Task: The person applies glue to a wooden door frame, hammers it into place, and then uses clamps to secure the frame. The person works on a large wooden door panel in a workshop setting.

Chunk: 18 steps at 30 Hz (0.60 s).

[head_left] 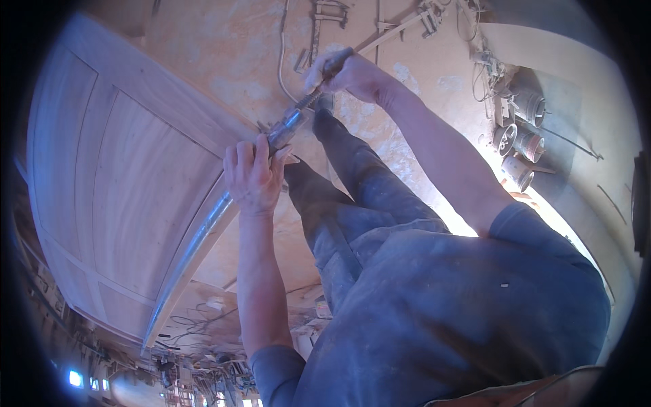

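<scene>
A large pale wooden panelled door [146, 159] fills the left side, tilted in the picture. Along its near edge runs a long metal bar clamp [207, 227], its threaded screw reaching past the door's corner. My right hand [356, 76] is closed round the clamp's dark handle [337, 62] at the screw's far end. At the door's corner, my left hand [252, 178] grips the clamp near its silver head [288, 125], fingers over the top. A small light piece [288, 157], perhaps a wood scrap, shows beside my left thumb; what it is I cannot make out.
My legs [359, 173] stand close to the clamp on a dusty floor [237, 51]. Other clamps [329, 13] and a cable [283, 47] lie at the far side. Several buckets [527, 144] stand at the right. Tools and clutter [196, 370] fill the lower left background.
</scene>
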Available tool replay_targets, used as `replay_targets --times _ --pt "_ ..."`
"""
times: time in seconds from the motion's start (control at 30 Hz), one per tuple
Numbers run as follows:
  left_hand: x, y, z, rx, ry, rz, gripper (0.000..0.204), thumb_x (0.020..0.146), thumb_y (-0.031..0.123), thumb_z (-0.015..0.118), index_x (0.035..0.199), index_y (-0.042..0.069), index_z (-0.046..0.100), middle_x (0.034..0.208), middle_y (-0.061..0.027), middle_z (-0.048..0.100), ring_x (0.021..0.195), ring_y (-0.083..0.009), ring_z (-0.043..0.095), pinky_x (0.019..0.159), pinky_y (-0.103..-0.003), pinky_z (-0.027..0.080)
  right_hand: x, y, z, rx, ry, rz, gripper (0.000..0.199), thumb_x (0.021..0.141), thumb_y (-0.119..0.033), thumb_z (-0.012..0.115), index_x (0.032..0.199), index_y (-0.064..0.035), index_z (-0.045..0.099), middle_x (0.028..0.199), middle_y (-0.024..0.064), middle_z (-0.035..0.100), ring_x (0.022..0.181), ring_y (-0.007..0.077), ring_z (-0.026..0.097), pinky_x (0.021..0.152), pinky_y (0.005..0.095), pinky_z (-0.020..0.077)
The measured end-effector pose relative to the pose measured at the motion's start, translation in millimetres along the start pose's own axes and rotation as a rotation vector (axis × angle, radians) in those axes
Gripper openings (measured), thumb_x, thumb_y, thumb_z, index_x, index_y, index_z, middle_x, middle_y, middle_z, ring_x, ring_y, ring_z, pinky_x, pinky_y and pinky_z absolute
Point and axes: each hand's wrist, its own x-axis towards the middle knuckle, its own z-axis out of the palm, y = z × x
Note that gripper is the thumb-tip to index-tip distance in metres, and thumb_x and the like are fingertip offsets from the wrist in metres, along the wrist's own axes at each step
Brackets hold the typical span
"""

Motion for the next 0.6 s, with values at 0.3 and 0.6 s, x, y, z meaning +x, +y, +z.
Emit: replay_targets --times 0.3,0.6 --pt "0.8 1.8 -0.9 -0.031 0.018 -0.025 0.038 0.082 0.04 0.079 0.104 0.01 0.068 0.085 -0.0067 0.05 0.079 -0.0278 0.052 0.069 -0.041 0.045 -14.5 -4.2 62.3 0.373 0.79 0.166 0.024 0.093 -0.01 0.066 0.111 0.0055 0.064 0.123 0.0158 0.064 0.112 0.0262 0.06 0.095 0.0392 0.0483" --pt "-2.8 -1.5 0.4 -0.017 0.029 -0.018 0.04 0.08 0.036 0.081 0.108 0.01 0.068 0.086 -0.0068 0.051 0.079 -0.0284 0.053 0.07 -0.042 0.045 11.4 13.2 71.1 1.561 0.974 -0.055 0.025 0.099 -0.015 0.055 0.11 0.0077 0.056 0.089 0.0183 0.063 0.079 0.0274 0.06 0.066 0.0391 0.052"
